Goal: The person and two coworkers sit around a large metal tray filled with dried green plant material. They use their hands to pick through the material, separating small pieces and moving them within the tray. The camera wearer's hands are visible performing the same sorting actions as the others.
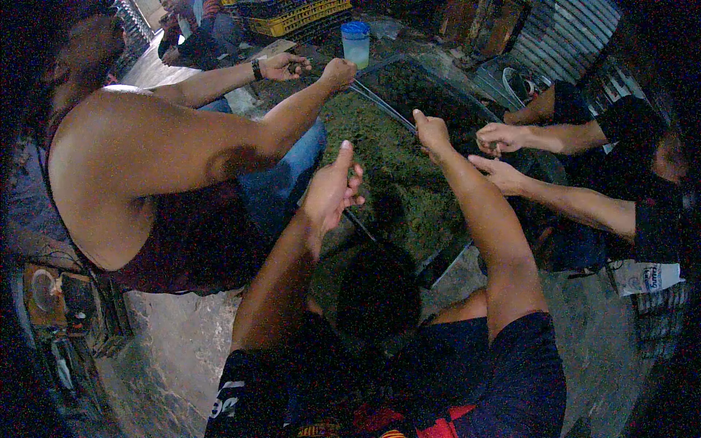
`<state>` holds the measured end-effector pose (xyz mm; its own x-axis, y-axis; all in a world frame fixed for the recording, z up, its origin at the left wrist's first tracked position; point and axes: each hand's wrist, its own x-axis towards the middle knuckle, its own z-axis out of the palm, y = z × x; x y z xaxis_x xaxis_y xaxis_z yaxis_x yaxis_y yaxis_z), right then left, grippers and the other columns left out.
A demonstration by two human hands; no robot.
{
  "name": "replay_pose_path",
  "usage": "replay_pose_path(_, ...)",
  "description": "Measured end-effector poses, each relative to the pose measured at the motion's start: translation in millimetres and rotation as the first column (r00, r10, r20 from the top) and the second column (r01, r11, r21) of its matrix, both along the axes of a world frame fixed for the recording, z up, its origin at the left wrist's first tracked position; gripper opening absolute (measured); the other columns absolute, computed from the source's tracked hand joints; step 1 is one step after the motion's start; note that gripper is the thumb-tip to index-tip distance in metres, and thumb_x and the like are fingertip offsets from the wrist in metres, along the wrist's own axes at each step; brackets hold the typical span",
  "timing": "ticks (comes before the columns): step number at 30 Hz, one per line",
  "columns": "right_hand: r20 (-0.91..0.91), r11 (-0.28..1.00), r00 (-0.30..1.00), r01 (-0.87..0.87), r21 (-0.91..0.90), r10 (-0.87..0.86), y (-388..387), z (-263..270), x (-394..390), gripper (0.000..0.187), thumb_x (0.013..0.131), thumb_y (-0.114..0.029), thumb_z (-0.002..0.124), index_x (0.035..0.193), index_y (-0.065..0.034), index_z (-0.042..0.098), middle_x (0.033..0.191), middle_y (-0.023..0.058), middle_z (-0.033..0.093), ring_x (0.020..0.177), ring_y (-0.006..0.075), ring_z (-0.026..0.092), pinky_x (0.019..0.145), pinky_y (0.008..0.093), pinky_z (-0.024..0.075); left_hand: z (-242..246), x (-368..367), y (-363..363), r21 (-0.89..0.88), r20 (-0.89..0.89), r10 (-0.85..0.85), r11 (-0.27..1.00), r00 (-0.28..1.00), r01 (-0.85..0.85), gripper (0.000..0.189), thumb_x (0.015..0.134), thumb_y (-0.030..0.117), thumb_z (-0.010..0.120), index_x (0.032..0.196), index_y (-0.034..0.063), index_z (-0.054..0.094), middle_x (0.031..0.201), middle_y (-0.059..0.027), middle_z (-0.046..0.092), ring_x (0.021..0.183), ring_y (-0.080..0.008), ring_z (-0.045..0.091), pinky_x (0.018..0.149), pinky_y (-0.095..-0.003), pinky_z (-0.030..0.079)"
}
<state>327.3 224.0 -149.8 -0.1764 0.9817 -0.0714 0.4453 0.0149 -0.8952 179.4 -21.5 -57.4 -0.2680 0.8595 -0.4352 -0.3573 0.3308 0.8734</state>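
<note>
My right hand (pixel 432 134) is closed round the near end of several thin metal rods (pixel 383 107). Their far end meets the fist (pixel 338 74) of a person on the left. Thumb raised and fingers loosely bent, my left hand (pixel 335 189) is apart from the rods; its palm is partly hidden, and I see nothing held in it. Beneath both hands spreads a crumbly green-brown material (pixel 394 175) in a wide, shallow dark-rimmed tray (pixel 446 263). A dark round shape (pixel 378 290) covers part of the tray's near side.
Close on the right, another person's two hands (pixel 498 139) hold a small dark lump. The left person's other hand (pixel 287 67) also has a small piece. A blue-lidded container (pixel 356 46) stands behind the tray, near yellow crates (pixel 301 19). A white bag (pixel 649 278) lies right.
</note>
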Motion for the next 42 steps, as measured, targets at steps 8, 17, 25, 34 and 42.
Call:
replay_pose_path(8, 0.055, 0.977, 0.975, -0.214, 0.011, 0.214, 24, -35, 21, 0.031, 0.089, -0.034, 0.054, 0.092, -0.0044, 0.063, 0.065, 0.0031, 0.052, 0.049, 0.0147, 0.047, 0.043, 0.0326, 0.0380, -1, 9, 4, 0.012, 0.029, -0.036, 0.999, 0.999, 0.035, 0.045, 0.089, 0.056, 0.048, 0.075, 0.0134, 0.051, 0.056, 0.0043, 0.045, 0.043, -0.0085, 0.040, 0.047, -0.0269, 0.045)
replay_pose_path(17, 0.206, 0.977, 0.961, -0.202, 0.070, 0.183, 21, -44, 16, 0.037, 0.081, -0.035, 0.054, 0.089, -0.0016, 0.068, 0.083, 0.0172, 0.067, 0.078, 0.0319, 0.065, 0.070, 0.0419, 0.0491, 1, 5, 0, 0.002, 0.017, -0.026, 1.000, 1.000, 0.026, 0.044, 0.089, 0.056, 0.048, 0.076, 0.0136, 0.051, 0.056, 0.0045, 0.044, 0.043, -0.0086, 0.040, 0.046, -0.0270, 0.045)
replay_pose_path(25, 0.302, 0.982, 0.952, -0.106, 0.155, 0.055, -10, 1, -2, 0.049, 0.086, -0.046, 0.052, 0.079, 0.0006, 0.065, 0.075, 0.0171, 0.063, 0.071, 0.0315, 0.061, 0.067, 0.0426, 0.0452, 2, 0, -3, -0.008, -0.015, -0.016, 1.000, 1.000, 0.016, 0.048, 0.089, 0.058, 0.047, 0.075, 0.0119, 0.052, 0.058, 0.0041, 0.042, 0.047, -0.0084, 0.040, 0.050, -0.0278, 0.045)
replay_pose_path(34, 0.302, 0.971, 0.953, -0.068, 0.228, -0.004, 4, -31, 3, 0.036, 0.085, -0.036, 0.055, 0.089, -0.0021, 0.066, 0.076, 0.0149, 0.064, 0.074, 0.0271, 0.063, 0.070, 0.0404, 0.0475, 4, 3, -1, -0.008, -0.001, -0.018, 1.000, 1.000, 0.018, 0.047, 0.088, 0.057, 0.047, 0.075, 0.0128, 0.051, 0.056, 0.0044, 0.043, 0.042, -0.0085, 0.039, 0.045, -0.0258, 0.044)
replay_pose_path(42, 0.259, 0.955, 0.963, -0.147, 0.259, 0.078, 23, -53, 13, 0.034, 0.085, -0.036, 0.057, 0.090, -0.0039, 0.067, 0.078, 0.0146, 0.066, 0.071, 0.0244, 0.063, 0.065, 0.0381, 0.0465, 2, 10, 6, 0.010, 0.011, -0.037, 0.999, 0.999, 0.037, 0.046, 0.089, 0.057, 0.047, 0.076, 0.0129, 0.051, 0.054, 0.0046, 0.043, 0.039, -0.0087, 0.037, 0.045, -0.0266, 0.044)
